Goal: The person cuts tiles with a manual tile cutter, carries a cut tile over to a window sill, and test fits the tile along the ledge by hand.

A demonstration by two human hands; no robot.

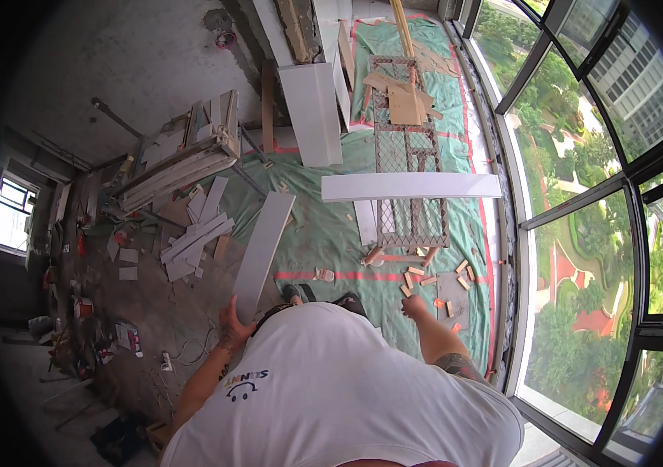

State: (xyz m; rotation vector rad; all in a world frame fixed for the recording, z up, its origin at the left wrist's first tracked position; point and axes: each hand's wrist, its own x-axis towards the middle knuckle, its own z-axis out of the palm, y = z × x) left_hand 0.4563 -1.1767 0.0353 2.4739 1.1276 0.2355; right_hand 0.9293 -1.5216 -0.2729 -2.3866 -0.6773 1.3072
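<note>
Two bare hands reach forward from a person in a white T-shirt; the left hand is clamped on the near end of a long, narrow, flat white board, which slants away from the person and a little to the right; the right hand is held low on the other side, its fingers curled, though one cannot tell whether anything is inside them.

Several small, pale, rectangular wooden blocks lie scattered on the green floor sheet, the closest of them just beside the right hand; a red stripe crosses the sheet near them.

Further ahead stands a long, rusty, metal mesh platform; a second long white board lies crosswise over it, both ends jutting past its sides, and brown cardboard pieces rest towards its far end; a broad white panel stands left of it; loose white strips lie piled left of the held board.
</note>
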